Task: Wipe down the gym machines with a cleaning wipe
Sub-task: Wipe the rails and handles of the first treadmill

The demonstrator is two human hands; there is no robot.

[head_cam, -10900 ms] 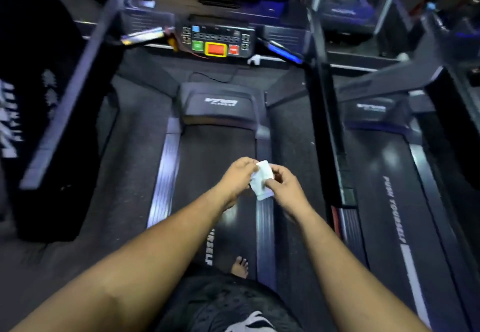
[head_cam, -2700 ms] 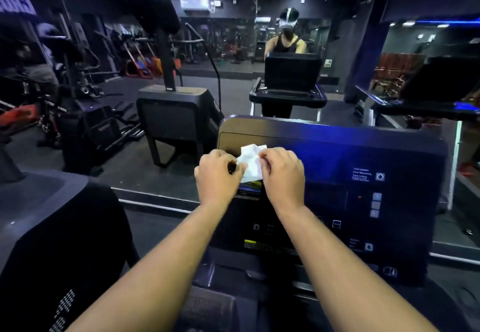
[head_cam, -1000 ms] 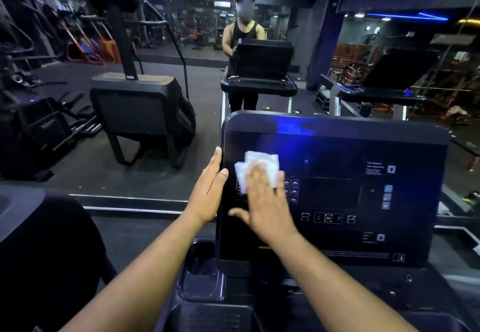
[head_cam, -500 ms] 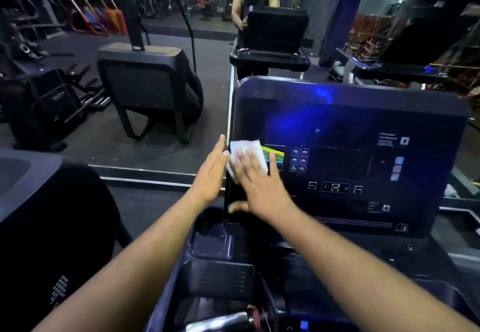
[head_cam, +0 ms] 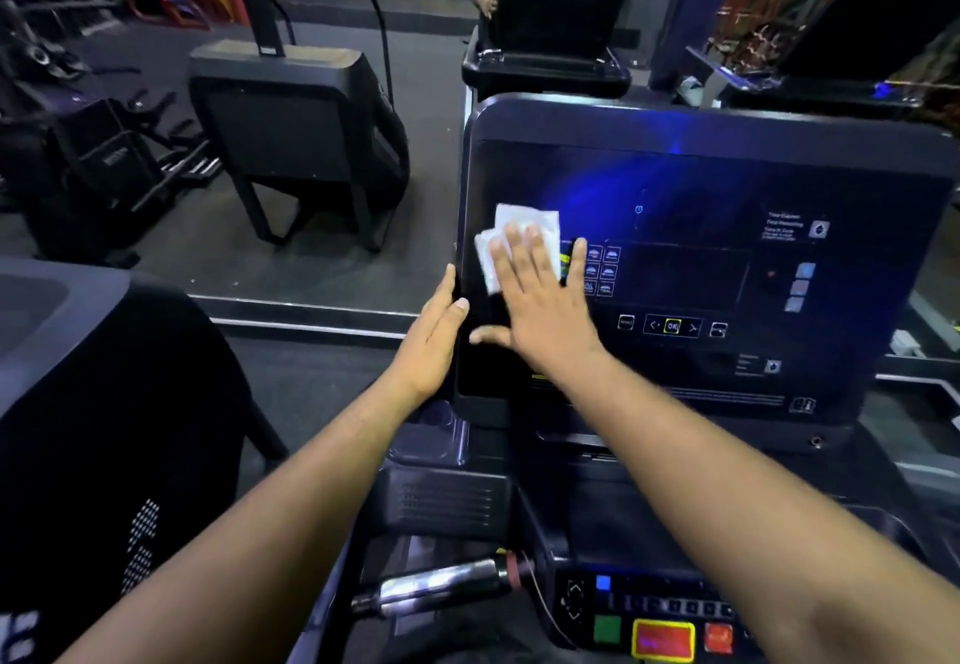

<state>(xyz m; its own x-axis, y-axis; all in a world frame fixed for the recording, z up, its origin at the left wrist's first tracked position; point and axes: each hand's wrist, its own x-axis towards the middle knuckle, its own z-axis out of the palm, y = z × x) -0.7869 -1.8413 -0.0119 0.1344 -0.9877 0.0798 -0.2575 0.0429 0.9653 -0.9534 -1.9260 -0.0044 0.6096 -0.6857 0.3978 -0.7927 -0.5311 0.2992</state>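
Fingers (head_cam: 524, 248) of the right hand (head_cam: 540, 310) lie flat, pressing the white wipe (head_cam: 519, 227) against the treadmill console screen (head_cam: 675, 206) at its left side. Left hand (head_cam: 431, 336), fingers straight, braces the console's edge. Judging by this, most of the screen and the other machines remain.

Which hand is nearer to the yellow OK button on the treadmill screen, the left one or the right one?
Right. The right hand presses the wipe flat on the screen, just left of the OK button. The left hand rests on the console's left edge, farther away.
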